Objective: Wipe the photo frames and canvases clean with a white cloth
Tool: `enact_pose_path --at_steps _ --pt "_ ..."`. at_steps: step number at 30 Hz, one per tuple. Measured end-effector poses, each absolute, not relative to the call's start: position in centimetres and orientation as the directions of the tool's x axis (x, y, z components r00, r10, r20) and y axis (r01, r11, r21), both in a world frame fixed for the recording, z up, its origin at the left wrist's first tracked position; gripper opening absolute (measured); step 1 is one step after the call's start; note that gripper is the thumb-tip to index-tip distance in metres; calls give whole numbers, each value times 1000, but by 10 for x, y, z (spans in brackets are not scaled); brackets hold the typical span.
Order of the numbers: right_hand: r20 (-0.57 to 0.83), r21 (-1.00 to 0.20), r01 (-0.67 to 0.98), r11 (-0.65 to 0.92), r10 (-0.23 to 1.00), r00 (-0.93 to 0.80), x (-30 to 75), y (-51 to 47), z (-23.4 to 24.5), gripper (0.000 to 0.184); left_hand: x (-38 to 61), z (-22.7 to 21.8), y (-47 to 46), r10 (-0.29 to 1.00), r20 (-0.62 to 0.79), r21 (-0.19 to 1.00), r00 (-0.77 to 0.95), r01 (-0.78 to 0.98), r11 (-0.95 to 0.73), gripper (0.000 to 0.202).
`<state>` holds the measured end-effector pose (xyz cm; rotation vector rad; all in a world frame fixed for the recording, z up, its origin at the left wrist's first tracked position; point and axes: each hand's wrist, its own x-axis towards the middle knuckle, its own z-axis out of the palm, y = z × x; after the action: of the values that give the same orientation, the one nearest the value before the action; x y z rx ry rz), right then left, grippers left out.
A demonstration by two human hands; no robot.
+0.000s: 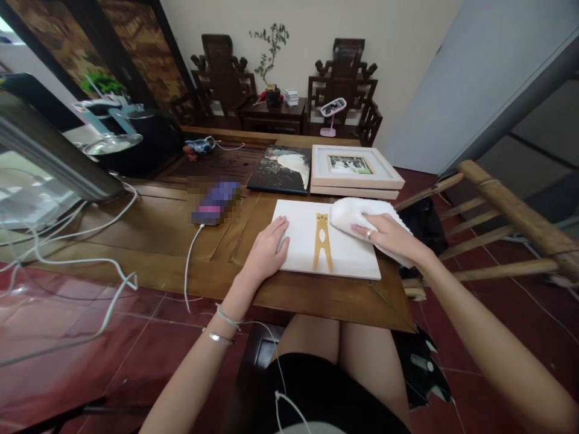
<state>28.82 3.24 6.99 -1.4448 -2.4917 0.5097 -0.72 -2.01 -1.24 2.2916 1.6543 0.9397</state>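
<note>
1. The right grip (pixel 389 235) holds one white cloth (pixel 367 206), bunched under its fingers.
2. The left grip (pixel 266 247), flat and holding nothing, rests on one white panel's (pixel 353 256) left edge.
3. One gold stand leg (pixel 322 222) lies between both grips, long axis near-to-far, its top just beside the cloth.
4. Beyond the grips: one dark photo panel (pixel 280 170), two stacked pale frames (pixel 357 183).
</note>
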Motion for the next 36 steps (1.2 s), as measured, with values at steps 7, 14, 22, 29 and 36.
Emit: enact_pose_path --at_steps 7,14,22,29,36 --pt "-202 -411 765 496 769 -607 305 -50 88 37 -7 -14 -19 878 434 473 201 779 -412 43" --pt "-162 -351 790 504 798 -581 299 -23 82 42 -7 -15 -19 876 439 498 197 759 -420 43" --pt "-29 -435 768 471 845 -534 282 79 83 44 -9 -14 -20 883 430 523 189 745 -414 43" --pt "-9 -354 785 509 837 -547 283 48 76 42 -9 -13 -20 885 424 528 193 742 -414 44" --pt "-141 -309 772 555 776 -615 300 -59 77 31 -7 -12 -20 888 421 525 183 750 -403 43"
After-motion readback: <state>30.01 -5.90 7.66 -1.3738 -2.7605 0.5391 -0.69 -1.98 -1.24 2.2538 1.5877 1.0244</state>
